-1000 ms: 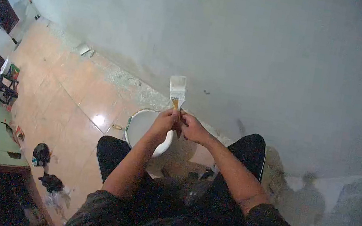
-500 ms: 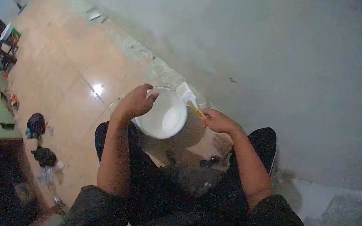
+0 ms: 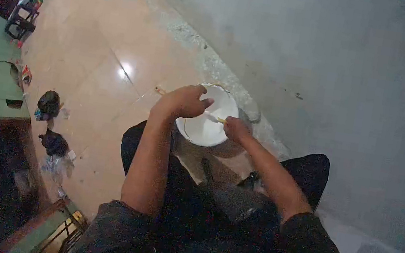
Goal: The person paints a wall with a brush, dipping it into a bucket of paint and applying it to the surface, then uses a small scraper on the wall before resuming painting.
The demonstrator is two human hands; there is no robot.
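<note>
A white bucket [image 3: 211, 137] with pale contents stands on the floor in front of my knees. My left hand [image 3: 184, 103] grips its rim on the left, thumb on the inner side and fingers curled at the rim. In my right hand [image 3: 237, 130] is a paintbrush [image 3: 221, 121], held by its yellow handle. The brush head is down inside the bucket, its white part showing between both hands. A pale stick-like end [image 3: 159, 90] shows just left of my left hand; what it belongs to is hidden.
A grey wall [image 3: 335, 78] rises to the right, with a whitish rough strip [image 3: 212, 62] along its foot. Dark bags [image 3: 53, 143] and litter lie on the tiled floor [image 3: 88, 52]. A dark stool [image 3: 21, 21] stands far left.
The brush has gone from above the rim down into the bucket. My left hand reaches further over the rim. The view has shifted, with floor things appearing higher.
</note>
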